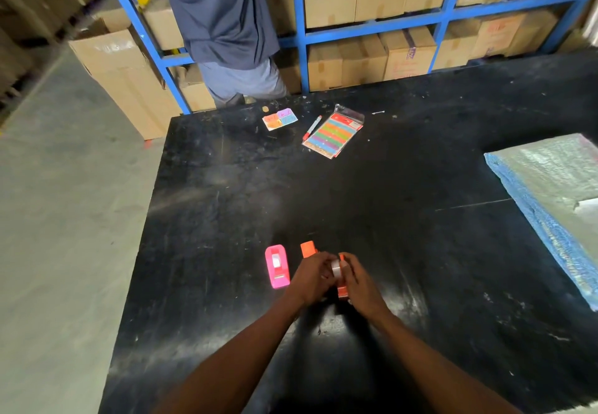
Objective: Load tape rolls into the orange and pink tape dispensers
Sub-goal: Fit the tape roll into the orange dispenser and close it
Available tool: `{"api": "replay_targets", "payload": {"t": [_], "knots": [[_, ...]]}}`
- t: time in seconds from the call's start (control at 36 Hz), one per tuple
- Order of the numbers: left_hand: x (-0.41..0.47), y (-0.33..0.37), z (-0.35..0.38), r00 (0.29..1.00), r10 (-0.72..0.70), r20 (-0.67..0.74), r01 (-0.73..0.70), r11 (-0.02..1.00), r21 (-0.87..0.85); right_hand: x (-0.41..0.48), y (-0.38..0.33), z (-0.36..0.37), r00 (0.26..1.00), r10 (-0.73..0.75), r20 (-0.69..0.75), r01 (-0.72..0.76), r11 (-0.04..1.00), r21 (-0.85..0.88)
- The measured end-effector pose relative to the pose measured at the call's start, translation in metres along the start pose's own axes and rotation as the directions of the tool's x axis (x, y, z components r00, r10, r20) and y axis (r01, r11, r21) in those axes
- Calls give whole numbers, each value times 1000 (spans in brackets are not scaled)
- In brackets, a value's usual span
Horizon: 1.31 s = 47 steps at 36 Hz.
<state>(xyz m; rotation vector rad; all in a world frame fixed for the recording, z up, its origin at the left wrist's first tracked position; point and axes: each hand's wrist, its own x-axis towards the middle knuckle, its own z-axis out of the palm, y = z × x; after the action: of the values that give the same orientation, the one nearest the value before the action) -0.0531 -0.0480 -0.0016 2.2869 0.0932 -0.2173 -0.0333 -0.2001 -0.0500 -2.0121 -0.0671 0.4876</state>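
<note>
A pink tape dispenser [276, 266] lies flat on the black table [226, 187] with a tape roll seated in it. Just right of it, my left hand [312, 279] and my right hand [359, 281] meet around an orange tape dispenser [342, 289], mostly hidden between them. A whitish tape roll [336, 269] shows between my fingers at the dispenser's top. Which hand grips the roll and which the dispenser is unclear. A second orange piece [307, 248] lies on the table just beyond my left hand.
Far on the table lie a packet of coloured strips [333, 135], a red marker [312, 127] and a small coloured card [280, 119]. A foil-and-blue wrapped sheet [550, 200] covers the right side. A person [226, 25] stands at blue shelving [302, 38] with cardboard boxes.
</note>
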Motion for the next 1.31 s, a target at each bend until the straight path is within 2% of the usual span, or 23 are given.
{"api": "replay_targets", "payload": {"t": [0.11,0.17,0.33,0.39,0.44,0.53,0.61,0.69,0.78,0.92,1.06,1.17,1.25,1.31], "knots": [[5,3,-1,998,50,-23,-50,999,3,2,-4,1,1000,-2,-9,3,999,37],[9,-2,-1,999,29,-30,-29,1000,2,4,-3,1,1000,-6,-11,6,998,62],[17,-15,-6,998,5,64,4,991,-135,13,0,1,1000,0,-8,1,993,121],[19,-20,-9,997,-27,77,42,979,-200,15,0,1,1000,25,-17,-23,991,134],[25,-27,-11,997,-76,24,80,971,-225,21,2,1,998,54,-17,-51,987,151],[36,-31,-13,969,-241,-51,221,941,-257,30,6,-2,997,72,-12,-69,987,148],[48,-35,-9,919,-385,-83,361,908,-210,36,4,-8,996,87,-10,-84,984,155],[58,-36,-1,914,-386,-125,391,920,18,41,0,-11,995,104,-3,-102,980,170],[64,-30,4,905,-408,-121,421,898,125,44,-2,-12,993,116,-14,-111,975,193],[76,-36,16,881,-456,-122,472,857,205,50,4,-13,990,141,-1,-139,973,186],[80,-41,18,873,-467,-143,487,854,185,52,-1,-17,985,169,16,-170,968,183],[81,-46,16,876,-458,-152,470,881,57,58,3,-14,987,158,11,-158,973,167],[82,-47,17,883,-463,-74,438,871,-221,61,3,-12,989,146,6,-145,978,147],[80,-39,12,878,-477,46,443,770,-459,61,-2,-15,989,146,3,-145,980,139]]}}
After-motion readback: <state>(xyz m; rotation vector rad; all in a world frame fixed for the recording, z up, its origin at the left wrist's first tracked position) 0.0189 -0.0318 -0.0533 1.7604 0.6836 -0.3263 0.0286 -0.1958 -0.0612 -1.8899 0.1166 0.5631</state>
